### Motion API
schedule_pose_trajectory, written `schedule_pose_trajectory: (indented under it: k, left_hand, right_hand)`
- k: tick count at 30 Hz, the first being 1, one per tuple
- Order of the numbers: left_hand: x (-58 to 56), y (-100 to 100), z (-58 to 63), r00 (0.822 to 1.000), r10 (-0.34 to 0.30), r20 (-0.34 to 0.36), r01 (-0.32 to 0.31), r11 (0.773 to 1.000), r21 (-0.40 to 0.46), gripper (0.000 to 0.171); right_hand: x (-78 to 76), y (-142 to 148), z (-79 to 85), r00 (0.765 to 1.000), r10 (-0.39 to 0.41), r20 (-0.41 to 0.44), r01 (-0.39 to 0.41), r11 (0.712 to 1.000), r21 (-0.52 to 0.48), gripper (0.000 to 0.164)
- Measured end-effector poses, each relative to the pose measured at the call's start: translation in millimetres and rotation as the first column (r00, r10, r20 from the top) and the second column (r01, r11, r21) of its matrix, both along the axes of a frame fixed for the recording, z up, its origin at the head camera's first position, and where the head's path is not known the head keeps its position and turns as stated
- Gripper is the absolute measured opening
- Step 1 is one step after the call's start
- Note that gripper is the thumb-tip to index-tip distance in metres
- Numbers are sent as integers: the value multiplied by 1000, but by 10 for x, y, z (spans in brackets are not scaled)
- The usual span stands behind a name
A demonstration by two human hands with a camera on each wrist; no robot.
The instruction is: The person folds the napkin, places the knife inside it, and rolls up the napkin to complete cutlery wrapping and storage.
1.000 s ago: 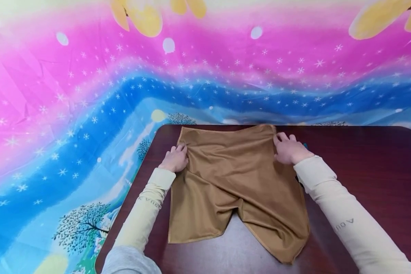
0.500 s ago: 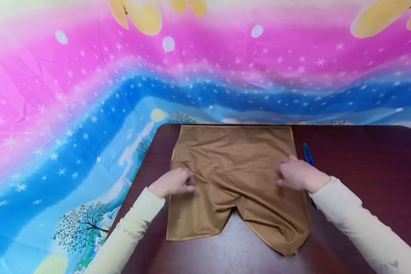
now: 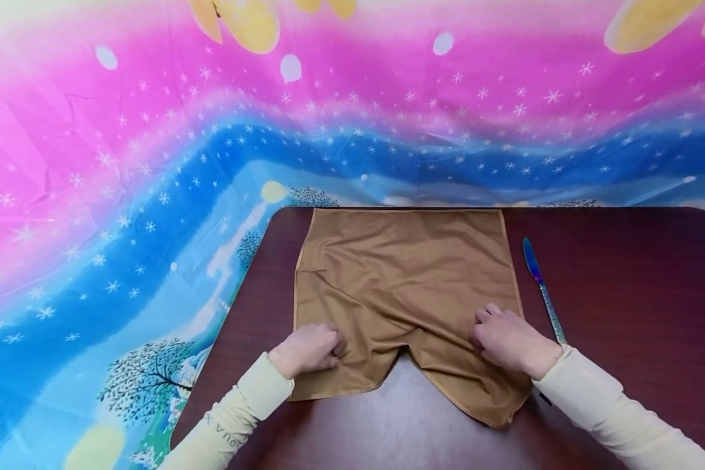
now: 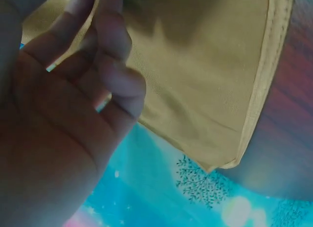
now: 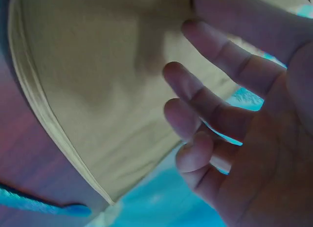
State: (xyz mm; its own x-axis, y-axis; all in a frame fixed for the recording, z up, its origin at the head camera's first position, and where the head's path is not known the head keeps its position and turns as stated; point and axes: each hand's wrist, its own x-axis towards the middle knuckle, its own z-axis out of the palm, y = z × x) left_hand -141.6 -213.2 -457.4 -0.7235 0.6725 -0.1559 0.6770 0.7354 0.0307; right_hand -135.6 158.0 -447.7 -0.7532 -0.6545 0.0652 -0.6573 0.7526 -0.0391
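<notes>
A brown cloth (image 3: 388, 261) with stitched hems lies over the dark table. Its far part is spread fairly flat, while creases run across the near half and the front edge is drawn up in the middle. Over the near left part is my left hand (image 3: 311, 349), its fingers loosely bent; the left wrist view shows them close over the cloth (image 4: 205, 80). My right hand (image 3: 511, 339) is over the near right part. In the right wrist view its relaxed, spread fingers (image 5: 215, 102) pinch no fabric, and the hemmed cloth (image 5: 93, 90) shows behind them.
Right of the cloth lies a knife (image 3: 543, 287) with a shiny blue blade and a textured handle, whose lower end is hidden by my sleeve. The reddish-brown table (image 3: 634, 294) meets a snowflake-patterned backdrop (image 3: 388, 78) at its far edge.
Both hands have left the cloth's upper sides and come down towards its near edge. The far right corner, folded before, now lies spread out. The knife has come into view.
</notes>
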Motion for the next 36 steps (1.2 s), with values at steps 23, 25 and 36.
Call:
schedule_pose_trajectory:
  k: [23, 25, 36]
  left_hand:
    - [234, -202, 175, 991, 29, 132, -41, 995, 90, 34]
    - [295, -156, 137, 998, 21, 65, -26, 997, 68, 32]
    - [357, -169, -10, 1000, -11, -19, 12, 998, 65, 22]
  right_hand:
    - [484, 38, 30, 995, -18, -99, 17, 1000, -7, 38]
    - [568, 10, -34, 992, -15, -128, 16, 1000, 7, 42]
    - [641, 8, -214, 972, 29, -232, -29, 1000, 4, 22]
